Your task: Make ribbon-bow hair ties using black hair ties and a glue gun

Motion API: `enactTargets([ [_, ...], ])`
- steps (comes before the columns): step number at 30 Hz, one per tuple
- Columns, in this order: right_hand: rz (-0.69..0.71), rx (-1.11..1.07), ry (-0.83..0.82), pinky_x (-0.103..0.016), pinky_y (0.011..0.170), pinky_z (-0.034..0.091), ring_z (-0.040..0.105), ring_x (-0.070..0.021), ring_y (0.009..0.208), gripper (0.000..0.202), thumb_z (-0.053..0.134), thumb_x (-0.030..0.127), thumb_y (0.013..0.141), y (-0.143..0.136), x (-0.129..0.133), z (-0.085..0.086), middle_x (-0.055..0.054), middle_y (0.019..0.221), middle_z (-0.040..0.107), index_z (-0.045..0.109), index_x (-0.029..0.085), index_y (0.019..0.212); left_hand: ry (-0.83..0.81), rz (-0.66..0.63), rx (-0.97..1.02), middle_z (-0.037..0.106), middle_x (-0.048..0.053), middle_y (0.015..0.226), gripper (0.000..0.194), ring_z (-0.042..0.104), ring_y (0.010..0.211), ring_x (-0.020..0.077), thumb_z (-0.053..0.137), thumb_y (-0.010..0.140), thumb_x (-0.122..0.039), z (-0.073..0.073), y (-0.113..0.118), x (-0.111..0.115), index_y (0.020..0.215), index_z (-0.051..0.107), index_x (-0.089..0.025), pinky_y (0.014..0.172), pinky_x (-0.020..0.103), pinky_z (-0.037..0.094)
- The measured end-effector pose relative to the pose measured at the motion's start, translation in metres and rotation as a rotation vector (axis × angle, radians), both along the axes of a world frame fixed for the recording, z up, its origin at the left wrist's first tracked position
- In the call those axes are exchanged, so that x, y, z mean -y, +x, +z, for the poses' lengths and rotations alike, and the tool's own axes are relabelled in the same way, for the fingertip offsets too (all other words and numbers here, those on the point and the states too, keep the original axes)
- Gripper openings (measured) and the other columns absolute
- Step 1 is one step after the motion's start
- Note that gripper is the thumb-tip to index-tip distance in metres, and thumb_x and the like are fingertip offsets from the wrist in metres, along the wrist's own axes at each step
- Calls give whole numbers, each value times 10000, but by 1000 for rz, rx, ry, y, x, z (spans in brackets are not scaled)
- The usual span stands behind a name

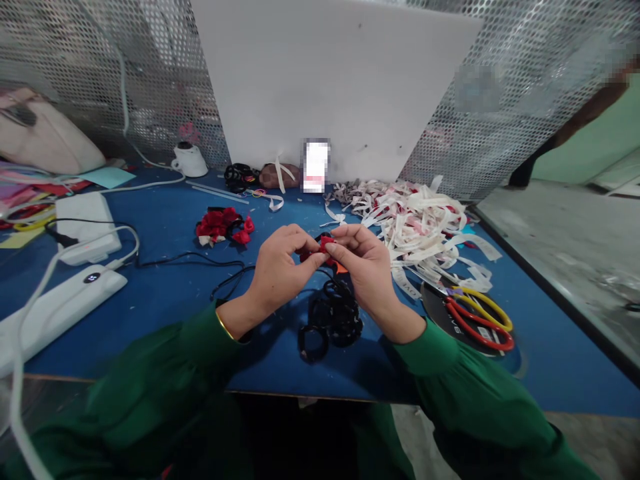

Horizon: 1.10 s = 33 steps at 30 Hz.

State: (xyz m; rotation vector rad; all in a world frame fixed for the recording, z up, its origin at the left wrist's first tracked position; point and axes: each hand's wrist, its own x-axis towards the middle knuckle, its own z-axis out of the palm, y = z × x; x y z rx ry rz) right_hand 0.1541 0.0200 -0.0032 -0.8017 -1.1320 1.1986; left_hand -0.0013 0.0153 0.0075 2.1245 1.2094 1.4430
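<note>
Both hands meet over the middle of the blue table, pinching a small red fabric piece (325, 241) between thumbs and fingers. My left hand (285, 263) holds its left side, and my right hand (367, 267) holds its right side. A bit of orange shows just under the red fabric. Directly below the hands lies a heap of black hair bands (335, 317). To the left, a small cluster of red fabric bows (220, 225) rests on the table.
White ribbon strips (420, 220) are piled at the right, beside scissors with red and yellow handles (483, 320). A lit phone (315, 165) leans on a white board (330, 80). White power banks (65, 307), cables and a white cup (191, 161) stand left.
</note>
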Motion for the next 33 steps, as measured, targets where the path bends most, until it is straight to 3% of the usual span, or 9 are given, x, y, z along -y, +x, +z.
enactTargets([
  [13,11,-7,-12,-249,639,523,630,-109,652,231,840,265,713,0,0,-1,37,731,699,683,221,876,5,18,-31,601,0,690,188,550,720,167,743,791,-125,1,0,1,648,637,-185,667,321,425],
  [20,-48,-59,-21,-232,632,509,631,-106,679,239,853,263,685,3,-3,2,34,742,704,698,222,863,-20,52,51,635,7,790,120,591,763,167,834,759,-299,2,-1,-1,805,760,-216,717,326,468],
  [23,-55,-73,-34,-228,645,512,620,-96,663,240,857,254,672,3,-3,2,36,727,700,702,217,851,-17,48,57,629,5,770,99,588,763,159,717,868,-265,1,-2,-1,788,750,-216,729,322,469],
  [33,-3,-32,-62,-257,666,532,622,-109,663,259,849,279,696,0,1,1,36,742,686,675,218,878,-18,15,-90,605,4,722,158,562,755,175,715,846,-215,1,0,-1,700,658,-193,711,329,436],
])
